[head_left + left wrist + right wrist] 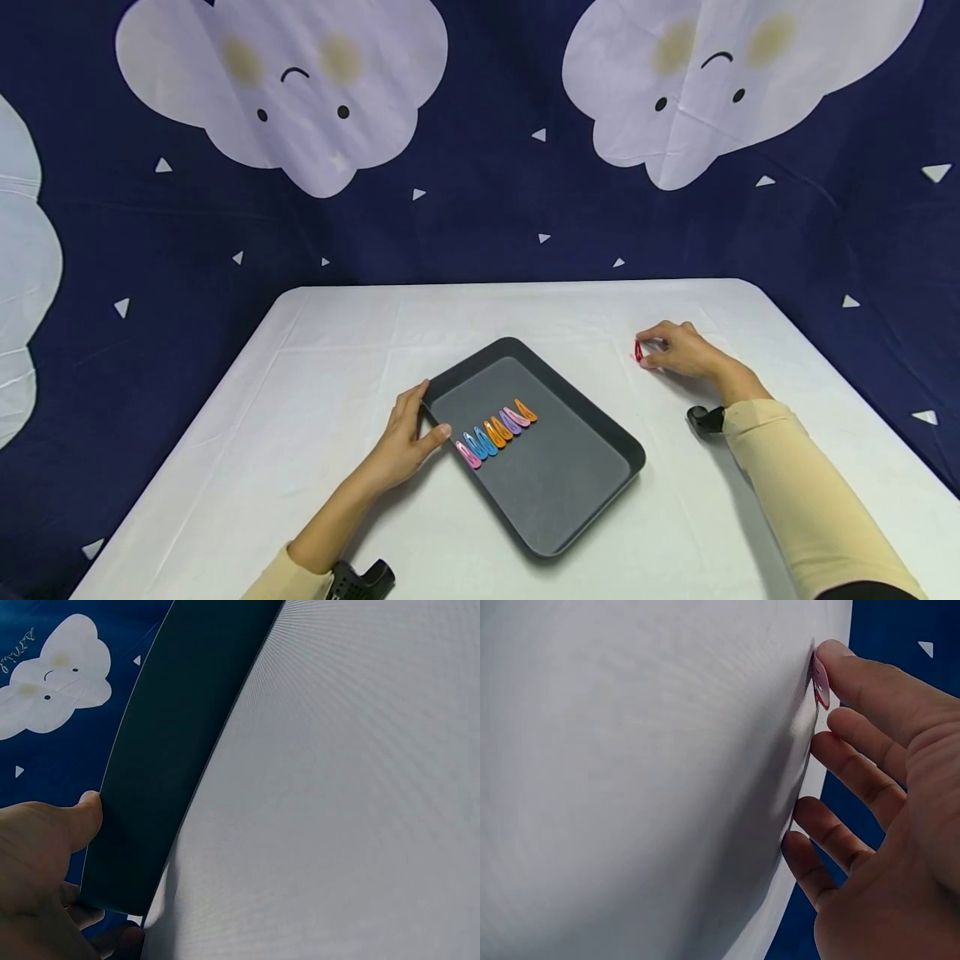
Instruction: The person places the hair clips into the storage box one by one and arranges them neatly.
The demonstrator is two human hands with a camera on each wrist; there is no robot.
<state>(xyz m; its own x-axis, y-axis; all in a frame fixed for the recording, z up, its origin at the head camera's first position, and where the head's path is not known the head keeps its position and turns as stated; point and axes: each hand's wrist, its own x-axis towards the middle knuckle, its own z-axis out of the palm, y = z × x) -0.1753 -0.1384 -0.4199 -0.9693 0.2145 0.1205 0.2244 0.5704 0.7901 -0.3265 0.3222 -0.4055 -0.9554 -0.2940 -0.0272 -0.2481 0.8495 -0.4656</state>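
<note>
A dark grey baking tray [570, 492] lies at an angle on the table. My left hand [408, 437] grips its left corner, thumb at the rim; in the left wrist view that hand [45, 862] is beside the tray's outer wall [161, 765]. Inside the tray, several snap hair clips [495, 431] in pink, blue, orange and purple form a slanting row. Out to the right, my right hand [682, 348] pinches a red hair clip [638, 350] at the tabletop. The right wrist view shows this clip [822, 684] at the thumb tip, partly pinkish.
White cloth covers the table [337, 333]. Behind it hangs a dark blue curtain [480, 208] printed with clouds and small triangles. A black wrist device [705, 419] sits by the right sleeve, and another [363, 581] by the left.
</note>
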